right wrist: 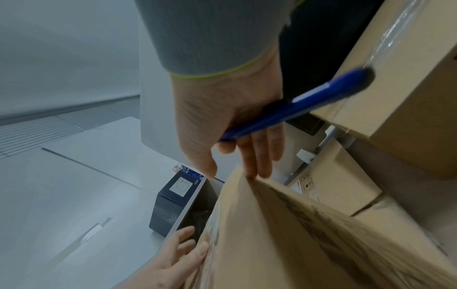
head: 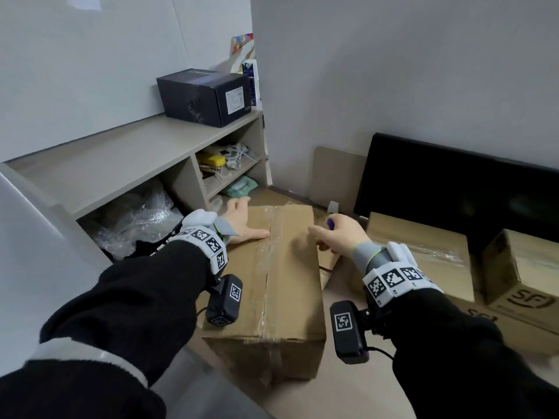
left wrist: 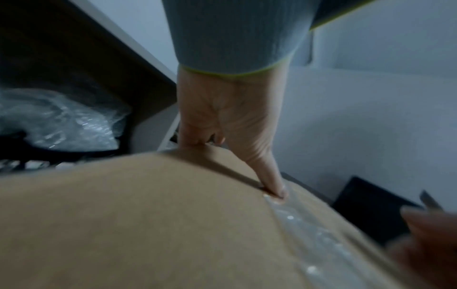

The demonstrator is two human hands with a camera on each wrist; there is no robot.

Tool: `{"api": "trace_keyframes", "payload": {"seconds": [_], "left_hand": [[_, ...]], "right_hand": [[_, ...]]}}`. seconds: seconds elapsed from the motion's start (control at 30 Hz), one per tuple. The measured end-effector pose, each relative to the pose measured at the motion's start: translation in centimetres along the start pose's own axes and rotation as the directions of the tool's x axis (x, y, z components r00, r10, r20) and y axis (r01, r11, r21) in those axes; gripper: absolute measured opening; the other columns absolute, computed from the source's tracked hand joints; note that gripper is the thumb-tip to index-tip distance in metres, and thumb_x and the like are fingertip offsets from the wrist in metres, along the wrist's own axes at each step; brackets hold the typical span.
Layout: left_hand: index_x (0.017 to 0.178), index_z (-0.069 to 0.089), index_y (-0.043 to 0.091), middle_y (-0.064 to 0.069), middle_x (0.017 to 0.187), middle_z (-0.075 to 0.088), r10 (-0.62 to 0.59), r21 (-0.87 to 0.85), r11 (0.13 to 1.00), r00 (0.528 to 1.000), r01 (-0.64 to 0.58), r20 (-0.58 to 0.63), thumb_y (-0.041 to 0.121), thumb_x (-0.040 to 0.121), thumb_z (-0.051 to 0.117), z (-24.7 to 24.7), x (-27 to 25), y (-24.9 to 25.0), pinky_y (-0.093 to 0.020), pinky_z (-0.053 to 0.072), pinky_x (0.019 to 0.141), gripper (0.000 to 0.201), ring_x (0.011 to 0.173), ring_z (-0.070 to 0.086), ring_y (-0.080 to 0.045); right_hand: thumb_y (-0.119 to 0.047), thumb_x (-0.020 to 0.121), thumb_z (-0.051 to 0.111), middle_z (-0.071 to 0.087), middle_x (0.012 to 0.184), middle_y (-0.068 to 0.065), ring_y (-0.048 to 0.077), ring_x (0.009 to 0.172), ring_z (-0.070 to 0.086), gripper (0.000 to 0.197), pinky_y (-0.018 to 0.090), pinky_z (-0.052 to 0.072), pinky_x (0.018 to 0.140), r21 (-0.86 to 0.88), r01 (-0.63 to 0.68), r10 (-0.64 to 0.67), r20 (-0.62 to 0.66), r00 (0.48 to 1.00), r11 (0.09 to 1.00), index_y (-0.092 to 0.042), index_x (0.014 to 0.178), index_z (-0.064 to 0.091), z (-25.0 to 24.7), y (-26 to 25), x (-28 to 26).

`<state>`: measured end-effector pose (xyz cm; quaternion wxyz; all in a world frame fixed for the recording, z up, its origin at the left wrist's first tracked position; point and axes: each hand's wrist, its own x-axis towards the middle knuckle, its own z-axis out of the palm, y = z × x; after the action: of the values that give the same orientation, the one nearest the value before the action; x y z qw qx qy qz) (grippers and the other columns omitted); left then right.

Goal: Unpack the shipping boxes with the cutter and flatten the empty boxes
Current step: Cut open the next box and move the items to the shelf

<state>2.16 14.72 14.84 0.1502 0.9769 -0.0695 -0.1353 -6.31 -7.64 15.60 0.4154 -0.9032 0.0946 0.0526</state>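
A pale wall runs along the left above a low beige shelf unit (head: 127,158); on its top stands a dark printed box (head: 208,96), and its open compartments hold crumpled bubble wrap (head: 136,222), a tangle of white cables and a yellow item too small to identify. The left hand (head: 242,222) lies on the far left corner of the taped cardboard box (head: 278,285), thumb stretched flat to the clear tape seam (head: 269,267) and fingers draped over the far edge, relaxed and gripping nothing. The box stands closed in the middle on a pale surface whose kind cannot be told. The right hand (head: 338,234) holds the blue cutter (right wrist: 296,109) against the palm under its thumb, straight fingers touching the box's right top edge; the blade end is hidden inside the hand. Further right, more cardboard boxes (head: 423,246) lie stacked, one printed SF, before a black panel (head: 453,189) leaning on the wall, partly cut off by the frame.
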Motion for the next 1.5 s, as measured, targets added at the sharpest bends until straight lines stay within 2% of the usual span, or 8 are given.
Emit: {"api": "trace_keyframes", "payload": {"seconds": [0.23, 0.4, 0.53, 0.67, 0.77, 1.0, 1.23, 1.5], "left_hand": [[0.151, -0.014, 0.021, -0.013, 0.158, -0.015, 0.086, 0.117, 0.988, 0.991, -0.098, 0.105, 0.062, 0.075, 0.068, 1.3, 2.7, 3.3, -0.047, 0.023, 0.115, 0.119, 0.144, 0.019, -0.035], [0.148, 0.013, 0.011, -0.019, 0.131, 0.051, -0.143, 0.293, 0.947, 0.989, 0.129, 0.026, 0.102, 0.030, 0.044, 0.4, 4.8, 3.0, -0.044, 0.044, 0.097, 0.152, 0.113, 0.054, -0.038], [0.074, 0.052, 0.006, -0.006, 0.081, 0.056, -0.068, 0.433, 0.902, 0.991, 0.011, 0.117, 0.080, 0.076, 0.045, -0.8, 4.8, 5.0, -0.030, 0.039, 0.073, 0.075, 0.081, 0.054, -0.026], [0.120, 0.053, -0.001, -0.015, 0.125, 0.058, -0.104, 0.473, 0.881, 0.980, 0.012, 0.169, 0.078, 0.081, 0.039, -0.8, 6.5, 4.3, -0.035, 0.042, 0.089, 0.088, 0.101, 0.055, -0.028], [0.152, 0.005, 0.005, -0.018, 0.153, 0.030, -0.109, 0.381, 0.924, 0.977, 0.032, 0.182, 0.068, 0.083, 0.052, -0.8, 6.8, 4.4, -0.041, 0.032, 0.110, 0.105, 0.135, 0.038, -0.032], [0.154, 0.000, 0.015, -0.013, 0.151, 0.026, 0.152, 0.256, 0.936, 0.935, -0.240, 0.321, 0.025, 0.088, 0.062, -0.4, 7.1, 9.4, -0.041, 0.037, 0.106, 0.091, 0.134, 0.033, -0.033], [0.147, 0.026, 0.020, -0.010, 0.147, 0.032, -0.016, 0.135, 0.991, 0.998, 0.008, 0.056, 0.084, 0.070, 0.045, 3.1, 8.4, 11.6, -0.047, 0.027, 0.109, 0.102, 0.135, 0.027, -0.034], [0.112, 0.054, 0.018, -0.008, 0.109, 0.061, 0.019, 0.167, 0.986, 0.997, -0.005, -0.080, 0.069, 0.067, 0.055, 3.6, 9.5, 12.6, -0.038, 0.046, 0.086, 0.068, 0.103, 0.055, -0.032]], "right_hand": [[-0.031, 0.080, 0.072, 0.047, 0.085, 0.000, 0.010, 0.064, 0.043, 0.036, 0.020, 0.034, 0.047, -0.158, -0.039, 0.046, 0.046, 0.998, 0.987, -0.013, 0.087, 0.041, -1.1, 2.1, 0.5], [-0.022, 0.078, 0.077, 0.045, 0.101, 0.007, 0.018, 0.081, 0.056, 0.044, 0.026, 0.057, 0.056, 0.002, -0.067, 0.066, 0.150, 0.986, 0.998, -0.007, 0.100, 0.042, -1.5, 2.2, 1.0], [-0.031, 0.077, 0.077, 0.032, 0.119, -0.005, 0.019, 0.094, 0.052, 0.057, 0.025, 0.053, 0.058, -0.137, -0.004, 0.033, 0.204, 0.978, 0.991, -0.003, 0.114, 0.044, -1.4, 1.3, 1.1], [-0.036, 0.072, 0.080, 0.036, 0.102, -0.002, 0.014, 0.070, 0.047, 0.046, 0.018, 0.040, 0.048, -0.265, 0.048, -0.001, 0.174, 0.985, 0.963, -0.016, 0.082, 0.040, -2.1, 1.2, 1.5], [-0.032, 0.078, 0.076, 0.045, 0.073, 0.000, 0.012, 0.053, 0.045, 0.047, 0.012, 0.037, 0.038, -0.100, -0.007, 0.020, 0.129, 0.991, 0.995, -0.016, 0.074, 0.032, -3.1, 1.9, 2.1], [-0.025, 0.088, 0.064, 0.058, 0.069, 0.006, 0.022, 0.050, 0.061, 0.026, 0.033, 0.052, 0.053, 0.109, -0.158, 0.118, 0.309, 0.944, 0.981, -0.012, 0.076, 0.045, -1.5, 2.7, 2.8], [-0.022, 0.093, 0.028, 0.069, 0.091, 0.025, 0.031, 0.054, 0.063, 0.017, 0.022, 0.042, 0.047, 0.375, -0.296, 0.207, 0.259, 0.943, 0.879, -0.011, 0.085, 0.038, -2.4, 3.6, 4.4], [-0.024, 0.096, 0.030, 0.073, 0.077, 0.005, 0.018, 0.042, 0.057, 0.015, 0.023, 0.040, 0.045, 0.094, -0.158, 0.136, 0.209, 0.968, 0.983, -0.017, 0.098, 0.043, -1.7, 4.4, 6.5]]}}
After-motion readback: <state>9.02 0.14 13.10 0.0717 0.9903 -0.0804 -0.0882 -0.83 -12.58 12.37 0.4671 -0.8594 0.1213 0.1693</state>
